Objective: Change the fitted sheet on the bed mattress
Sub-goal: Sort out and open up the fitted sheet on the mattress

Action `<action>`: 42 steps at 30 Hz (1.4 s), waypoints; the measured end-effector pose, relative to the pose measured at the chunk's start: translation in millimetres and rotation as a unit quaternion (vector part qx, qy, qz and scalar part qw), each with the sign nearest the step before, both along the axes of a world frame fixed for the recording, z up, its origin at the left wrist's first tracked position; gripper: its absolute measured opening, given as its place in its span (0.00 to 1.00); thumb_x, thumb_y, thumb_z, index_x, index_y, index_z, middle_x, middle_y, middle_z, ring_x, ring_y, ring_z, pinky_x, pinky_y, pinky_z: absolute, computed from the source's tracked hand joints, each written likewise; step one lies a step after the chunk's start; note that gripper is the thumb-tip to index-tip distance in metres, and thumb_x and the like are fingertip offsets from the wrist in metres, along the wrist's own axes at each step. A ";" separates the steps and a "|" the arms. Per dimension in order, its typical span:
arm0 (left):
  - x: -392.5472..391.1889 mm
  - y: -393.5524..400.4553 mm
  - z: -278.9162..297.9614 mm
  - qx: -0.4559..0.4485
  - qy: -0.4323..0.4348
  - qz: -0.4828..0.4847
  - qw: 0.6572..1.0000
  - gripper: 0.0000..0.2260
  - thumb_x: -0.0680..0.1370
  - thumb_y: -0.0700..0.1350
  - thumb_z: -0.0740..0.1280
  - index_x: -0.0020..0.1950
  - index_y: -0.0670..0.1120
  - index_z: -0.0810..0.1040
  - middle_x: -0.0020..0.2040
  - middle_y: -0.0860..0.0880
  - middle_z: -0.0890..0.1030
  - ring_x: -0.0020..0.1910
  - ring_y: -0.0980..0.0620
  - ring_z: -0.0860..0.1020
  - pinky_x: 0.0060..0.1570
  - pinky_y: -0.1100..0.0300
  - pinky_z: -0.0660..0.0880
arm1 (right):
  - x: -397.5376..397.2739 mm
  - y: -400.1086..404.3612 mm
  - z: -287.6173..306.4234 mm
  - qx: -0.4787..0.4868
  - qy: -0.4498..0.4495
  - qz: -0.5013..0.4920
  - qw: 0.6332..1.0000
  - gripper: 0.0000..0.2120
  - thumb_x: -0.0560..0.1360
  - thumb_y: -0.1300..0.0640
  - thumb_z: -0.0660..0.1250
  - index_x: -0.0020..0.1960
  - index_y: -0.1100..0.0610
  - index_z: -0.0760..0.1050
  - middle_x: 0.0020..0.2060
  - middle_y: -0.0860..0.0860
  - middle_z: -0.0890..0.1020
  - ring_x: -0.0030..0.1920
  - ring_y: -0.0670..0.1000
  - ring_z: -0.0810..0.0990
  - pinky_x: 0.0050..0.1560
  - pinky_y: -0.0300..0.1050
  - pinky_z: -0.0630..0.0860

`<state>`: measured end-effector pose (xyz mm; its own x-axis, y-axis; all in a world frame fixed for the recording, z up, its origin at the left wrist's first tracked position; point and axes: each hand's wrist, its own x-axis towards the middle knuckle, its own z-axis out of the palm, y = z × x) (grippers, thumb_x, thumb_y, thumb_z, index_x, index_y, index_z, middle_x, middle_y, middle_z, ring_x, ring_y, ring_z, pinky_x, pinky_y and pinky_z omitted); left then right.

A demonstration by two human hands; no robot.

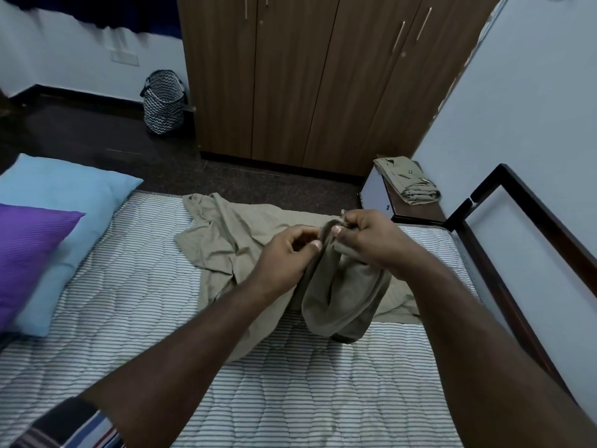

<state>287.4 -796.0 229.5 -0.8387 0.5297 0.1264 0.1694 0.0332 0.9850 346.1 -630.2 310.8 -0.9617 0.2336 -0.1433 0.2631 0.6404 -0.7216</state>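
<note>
I see the khaki fitted sheet (258, 234) lying in a loose heap on the far right part of the bare striped mattress (161, 302), so it is right where it must go on. My right hand (365, 236) has its grip closed on a bunched edge of the sheet, pinching it between thumb and fingers and lifting it up. My left hand (287, 253) has its fingers curled round the cloth just beside it. I think I hold both so close together because I am hunting for a corner or the stretchy hem. The blue pillow (64, 202) and the purple pillow (29, 253) sit at the left, out of the way. Another folded khaki cloth (407, 179) rests on a low stand (413, 210) by the far right.
</note>
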 end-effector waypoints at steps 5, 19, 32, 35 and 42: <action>-5.1 -4.9 4.6 0.056 -0.058 -0.038 0.996 0.03 0.79 0.35 0.68 0.50 0.39 0.82 0.45 0.49 0.83 0.47 0.53 0.80 0.52 0.54 0.78 | 3.5 -1.9 1.5 0.004 -0.005 0.012 1.000 0.10 0.80 0.55 0.67 0.43 0.60 0.78 0.32 0.51 0.75 0.33 0.48 0.72 0.36 0.45 0.69; -13.0 -5.0 18.8 0.012 -0.075 -0.112 0.991 0.10 0.75 0.36 0.70 0.54 0.48 0.79 0.41 0.50 0.80 0.45 0.54 0.79 0.55 0.53 0.77 | 4.1 -0.5 -2.9 -0.015 -0.010 0.005 1.000 0.07 0.79 0.54 0.68 0.44 0.54 0.80 0.33 0.51 0.79 0.35 0.49 0.76 0.37 0.47 0.73; -9.8 -10.7 -25.9 -0.167 0.016 -0.169 0.971 0.09 0.75 0.50 0.65 0.52 0.62 0.78 0.48 0.58 0.82 0.49 0.57 0.80 0.51 0.55 0.78 | 6.0 0.1 4.9 0.016 0.024 -0.007 1.000 0.08 0.80 0.52 0.67 0.44 0.52 0.80 0.38 0.55 0.83 0.40 0.51 0.80 0.46 0.57 0.80; -9.0 -10.2 -36.4 -0.241 0.039 -0.195 0.950 0.18 0.72 0.56 0.62 0.61 0.60 0.79 0.56 0.56 0.83 0.55 0.56 0.80 0.58 0.53 0.78 | 7.4 -1.1 8.1 0.011 0.041 -0.012 0.999 0.06 0.80 0.54 0.67 0.46 0.53 0.81 0.40 0.54 0.83 0.42 0.52 0.82 0.47 0.55 0.80; -11.4 5.7 -62.1 -0.253 0.044 -0.127 0.958 0.16 0.81 0.42 0.63 0.68 0.47 0.77 0.65 0.48 0.80 0.64 0.49 0.77 0.60 0.62 0.70 | 11.9 -2.4 13.7 -0.049 0.045 -0.018 0.998 0.05 0.80 0.56 0.68 0.48 0.53 0.82 0.43 0.56 0.85 0.45 0.52 0.84 0.49 0.53 0.81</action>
